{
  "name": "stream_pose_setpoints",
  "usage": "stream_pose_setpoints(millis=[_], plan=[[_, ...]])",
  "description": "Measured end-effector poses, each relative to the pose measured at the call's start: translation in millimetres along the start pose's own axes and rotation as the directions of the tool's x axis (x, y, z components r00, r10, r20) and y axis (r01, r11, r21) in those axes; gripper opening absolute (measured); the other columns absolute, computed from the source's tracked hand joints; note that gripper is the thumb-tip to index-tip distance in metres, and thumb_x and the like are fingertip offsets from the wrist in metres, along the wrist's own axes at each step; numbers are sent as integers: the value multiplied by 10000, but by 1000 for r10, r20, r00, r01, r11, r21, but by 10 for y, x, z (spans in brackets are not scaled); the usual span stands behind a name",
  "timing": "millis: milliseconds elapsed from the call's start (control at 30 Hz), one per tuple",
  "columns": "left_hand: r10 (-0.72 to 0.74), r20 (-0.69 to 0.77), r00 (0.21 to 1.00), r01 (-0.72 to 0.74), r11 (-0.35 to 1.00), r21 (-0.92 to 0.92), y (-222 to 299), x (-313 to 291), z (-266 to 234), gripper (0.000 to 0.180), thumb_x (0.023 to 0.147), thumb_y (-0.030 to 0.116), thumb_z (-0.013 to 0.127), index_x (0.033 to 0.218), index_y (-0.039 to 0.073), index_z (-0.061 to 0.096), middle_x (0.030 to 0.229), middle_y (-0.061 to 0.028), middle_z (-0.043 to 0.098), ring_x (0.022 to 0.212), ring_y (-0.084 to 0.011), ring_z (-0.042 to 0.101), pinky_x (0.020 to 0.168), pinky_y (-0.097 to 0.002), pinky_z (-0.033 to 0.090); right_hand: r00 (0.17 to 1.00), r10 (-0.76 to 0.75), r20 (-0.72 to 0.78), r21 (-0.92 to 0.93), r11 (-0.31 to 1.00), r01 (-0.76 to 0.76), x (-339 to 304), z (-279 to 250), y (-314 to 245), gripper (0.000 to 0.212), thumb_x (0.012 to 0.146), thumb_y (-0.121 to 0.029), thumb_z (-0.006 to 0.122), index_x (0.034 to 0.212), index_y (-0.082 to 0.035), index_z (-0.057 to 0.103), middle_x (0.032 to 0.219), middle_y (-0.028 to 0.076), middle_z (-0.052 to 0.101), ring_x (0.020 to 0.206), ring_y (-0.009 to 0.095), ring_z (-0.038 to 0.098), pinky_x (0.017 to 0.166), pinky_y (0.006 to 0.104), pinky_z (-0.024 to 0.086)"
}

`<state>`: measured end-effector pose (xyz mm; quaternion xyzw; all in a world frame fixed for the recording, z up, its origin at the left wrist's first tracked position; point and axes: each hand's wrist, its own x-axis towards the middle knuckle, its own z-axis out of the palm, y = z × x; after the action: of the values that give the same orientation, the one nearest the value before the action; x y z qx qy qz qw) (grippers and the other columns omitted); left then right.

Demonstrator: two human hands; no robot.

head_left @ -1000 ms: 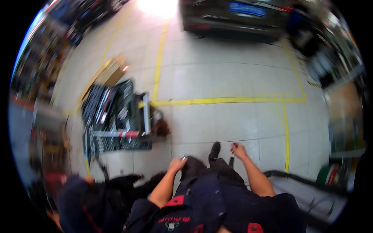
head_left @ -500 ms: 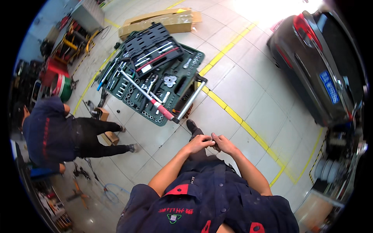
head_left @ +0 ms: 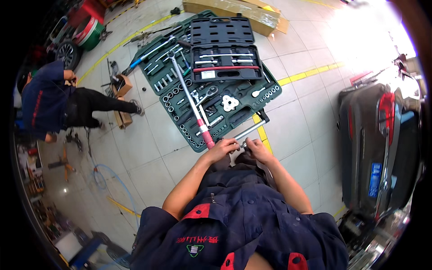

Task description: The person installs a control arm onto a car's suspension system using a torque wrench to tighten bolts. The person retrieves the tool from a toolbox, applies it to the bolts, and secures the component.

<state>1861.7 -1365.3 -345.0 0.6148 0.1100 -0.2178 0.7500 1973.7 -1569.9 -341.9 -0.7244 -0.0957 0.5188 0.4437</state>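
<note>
Both my hands are held close together in front of my waist, at the near edge of the open green tool case (head_left: 167, 92). My left hand (head_left: 221, 150) has its fingers curled, and whatever is in them I cannot make out. Facing it, my right hand (head_left: 258, 151) is closed with a small shiny metal piece (head_left: 243, 145) at its fingertips, too small to name. Beside my left hand lies the red grip of a long torque wrench (head_left: 191, 96), slanted across the case. Sockets, ratchets and a white lobed part (head_left: 230, 103) lie in the case.
A black tool case (head_left: 225, 33) lies open on the green one. A cart handle (head_left: 247, 130) sticks out near my hands. Behind is a cardboard box (head_left: 243, 15). At left another person (head_left: 49, 99) bends over; a dark car (head_left: 366, 148) stands at right.
My view has turned and I am nearer the tool case, which now sits closer to my hands. My hands remain together at my waist. The other person's arm has shifted.
</note>
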Motion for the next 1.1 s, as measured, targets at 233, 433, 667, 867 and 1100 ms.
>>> stream_pose_setpoints(millis=[233,433,667,867,1100], plan=[[-84,-457,885,63,996,-61,-61,17,-352,270,990,257,547,1033,7,641,804,-34,615,731,-122,577,664,-276,455,966,-189,-177,-663,748,25,1192,-700,-331,534,994,-480,489,924,30,629,911,252,686,919,426,660,827,495,510],[-112,-717,688,123,992,-37,233,172,-385,239,948,203,605,1058,-8,624,803,-70,648,760,-146,627,700,-297,490,946,-321,42,-908,382,170,1721,-1004,-1129,405,985,-372,532,961,13,651,957,254,695,924,409,680,857,479,531],[-110,-837,536,22,993,-116,636,628,-263,192,938,161,610,1071,22,615,777,-45,624,720,-108,576,646,-263,434,848,-358,391,-880,125,459,2093,-1243,-1212,460,1011,-454,476,1023,-25,643,986,205,699,950,347,691,847,442,541],[-178,-858,482,62,984,-170,493,682,41,154,951,134,591,1064,35,622,767,-20,608,718,-87,569,613,-242,397,775,-345,529,-816,45,577,2151,-1323,-1183,398,1014,-444,466,1073,-75,603,1009,177,675,962,329,689,825,426,540],[-171,-841,513,86,985,-148,232,584,82,174,949,150,602,1075,32,617,788,-33,621,752,-112,593,662,-265,440,767,-440,468,-850,13,526,2135,-1184,-1068,340,978,-405,539,1041,-79,610,1041,152,626,1030,315,640,865,421,509]])
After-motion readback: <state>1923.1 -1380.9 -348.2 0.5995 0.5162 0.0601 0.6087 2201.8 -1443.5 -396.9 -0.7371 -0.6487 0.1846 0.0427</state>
